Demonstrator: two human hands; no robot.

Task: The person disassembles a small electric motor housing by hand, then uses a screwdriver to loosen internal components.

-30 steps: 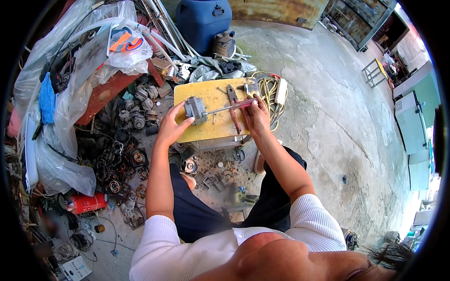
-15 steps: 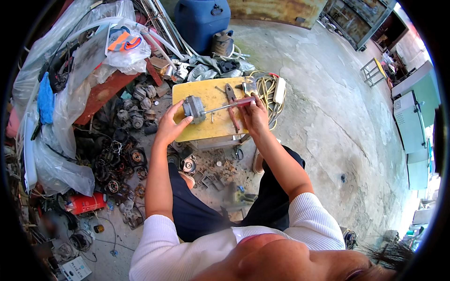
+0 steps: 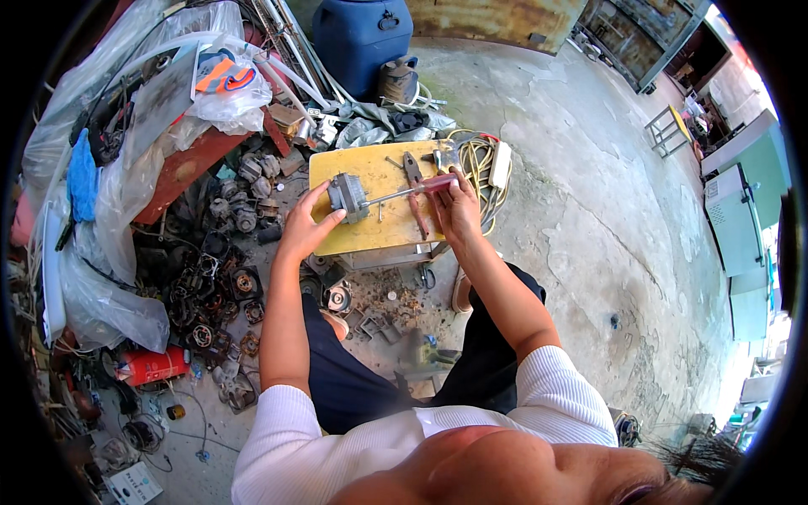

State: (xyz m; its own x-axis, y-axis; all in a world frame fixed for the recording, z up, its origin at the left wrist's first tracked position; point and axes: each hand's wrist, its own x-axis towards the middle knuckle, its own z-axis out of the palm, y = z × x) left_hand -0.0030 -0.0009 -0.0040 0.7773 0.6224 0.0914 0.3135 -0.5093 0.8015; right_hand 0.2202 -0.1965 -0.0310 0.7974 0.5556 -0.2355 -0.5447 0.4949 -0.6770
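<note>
A small grey electric motor (image 3: 348, 198) rests at the left part of a yellow stool top (image 3: 337, 246). My left hand (image 3: 309, 220) grips it from the left, thumb in front and fingers behind. In my right hand (image 3: 457, 209) is a screwdriver (image 3: 436, 183) with a red handle, its metal shaft pointing left. The tip meets the motor's right side. Beneath the shaft lie pliers (image 3: 416, 199) with reddish handles, and a small bolt (image 3: 380, 212) sits close to the motor. A hammer head (image 3: 446, 156) shows at the stool's far right corner.
Motor parts (image 3: 210, 286) are heaped on the floor to the left, under plastic sheeting (image 3: 118, 244). A coiled cable (image 3: 480, 160) with a white power strip (image 3: 500, 165) lies right of the stool. Behind stands a blue barrel (image 3: 364, 46). Bare concrete floor (image 3: 614, 210) stretches to the right.
</note>
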